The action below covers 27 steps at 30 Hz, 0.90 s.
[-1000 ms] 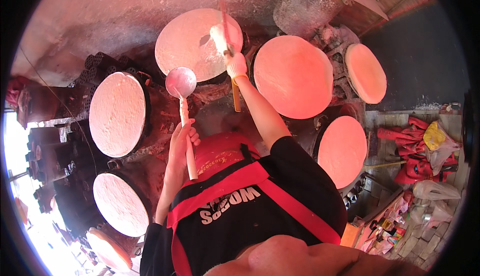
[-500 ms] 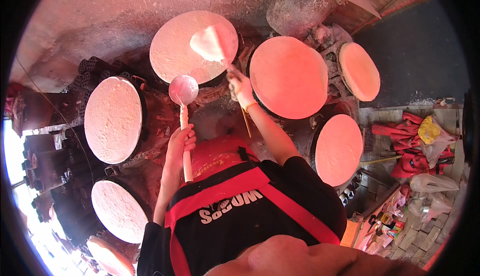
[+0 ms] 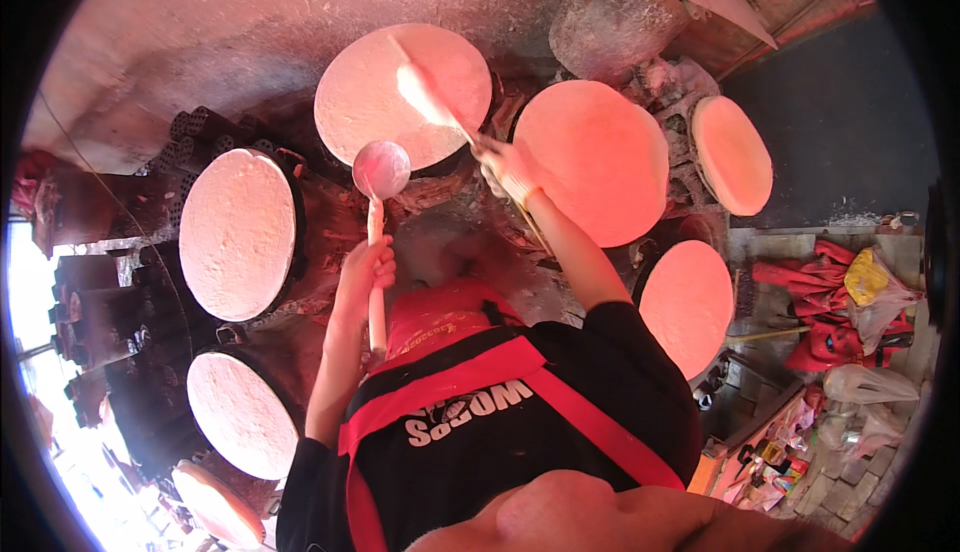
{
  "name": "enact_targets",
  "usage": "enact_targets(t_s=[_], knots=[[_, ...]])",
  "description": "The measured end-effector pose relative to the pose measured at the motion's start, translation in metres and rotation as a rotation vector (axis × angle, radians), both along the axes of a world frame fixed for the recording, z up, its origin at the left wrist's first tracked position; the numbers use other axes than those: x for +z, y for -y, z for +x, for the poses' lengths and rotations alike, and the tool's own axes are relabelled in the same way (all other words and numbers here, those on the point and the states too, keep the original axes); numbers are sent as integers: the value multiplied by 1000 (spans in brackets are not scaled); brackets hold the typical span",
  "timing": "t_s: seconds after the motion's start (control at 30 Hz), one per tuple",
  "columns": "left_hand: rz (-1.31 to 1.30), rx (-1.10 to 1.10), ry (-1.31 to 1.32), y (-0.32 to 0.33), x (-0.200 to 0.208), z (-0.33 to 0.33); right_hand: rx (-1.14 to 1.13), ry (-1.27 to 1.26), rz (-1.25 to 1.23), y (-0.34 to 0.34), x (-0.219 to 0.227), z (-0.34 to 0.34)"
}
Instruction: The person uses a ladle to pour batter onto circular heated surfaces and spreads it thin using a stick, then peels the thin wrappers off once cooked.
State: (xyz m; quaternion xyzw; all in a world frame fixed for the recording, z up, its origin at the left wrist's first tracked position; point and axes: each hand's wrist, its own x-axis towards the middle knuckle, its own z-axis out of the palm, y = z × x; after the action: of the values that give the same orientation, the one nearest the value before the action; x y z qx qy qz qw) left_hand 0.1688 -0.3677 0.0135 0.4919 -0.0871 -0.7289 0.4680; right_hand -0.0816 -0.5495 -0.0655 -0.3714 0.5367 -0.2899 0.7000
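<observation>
My left hand [image 3: 368, 270] is wrapped round the pale handle of a metal ladle [image 3: 382, 170], its round bowl at the near edge of the far pancake. My right hand [image 3: 508, 172], in a pale glove, grips the handle of a flat spatula [image 3: 424, 97]. The broad blade is tilted over the large round pancake [image 3: 350, 102] on the far griddle; motion blurs it, and whether it touches the surface I cannot tell. A thin stick slants below my right wrist. Just right of that hand lies another round pancake [image 3: 592, 164].
More pancakes on round griddles surround me, at left [image 3: 238, 234], lower left [image 3: 243, 416], right [image 3: 686, 308] and far right [image 3: 733, 156]. Perforated coal briquettes [image 3: 205, 127] are stacked at left. Bags and red cloth [image 3: 825, 282] lie at the right.
The spatula blade has turned from showing its broad face to a narrower, tilted one. My right hand has shifted slightly right and nearer. The left hand keeps the ladle; the whole view has moved slightly.
</observation>
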Motion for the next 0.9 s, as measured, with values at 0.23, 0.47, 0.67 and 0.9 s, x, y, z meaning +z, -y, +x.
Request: enact_targets(t_s=[0.23,0.47,0.67,0.9], knots=[[-39,-15,229,97,-40,19,-217,65,-33,-70,-20,-15],[-17,50,-84,128,-65,-2,-92,321,266,-99,-2,49],[-66,-85,-449,53,25,60,-268,74,37,-57,66,14],[281,-47,-534,37,19,86,80,-467,-593,-132,-43,49]])
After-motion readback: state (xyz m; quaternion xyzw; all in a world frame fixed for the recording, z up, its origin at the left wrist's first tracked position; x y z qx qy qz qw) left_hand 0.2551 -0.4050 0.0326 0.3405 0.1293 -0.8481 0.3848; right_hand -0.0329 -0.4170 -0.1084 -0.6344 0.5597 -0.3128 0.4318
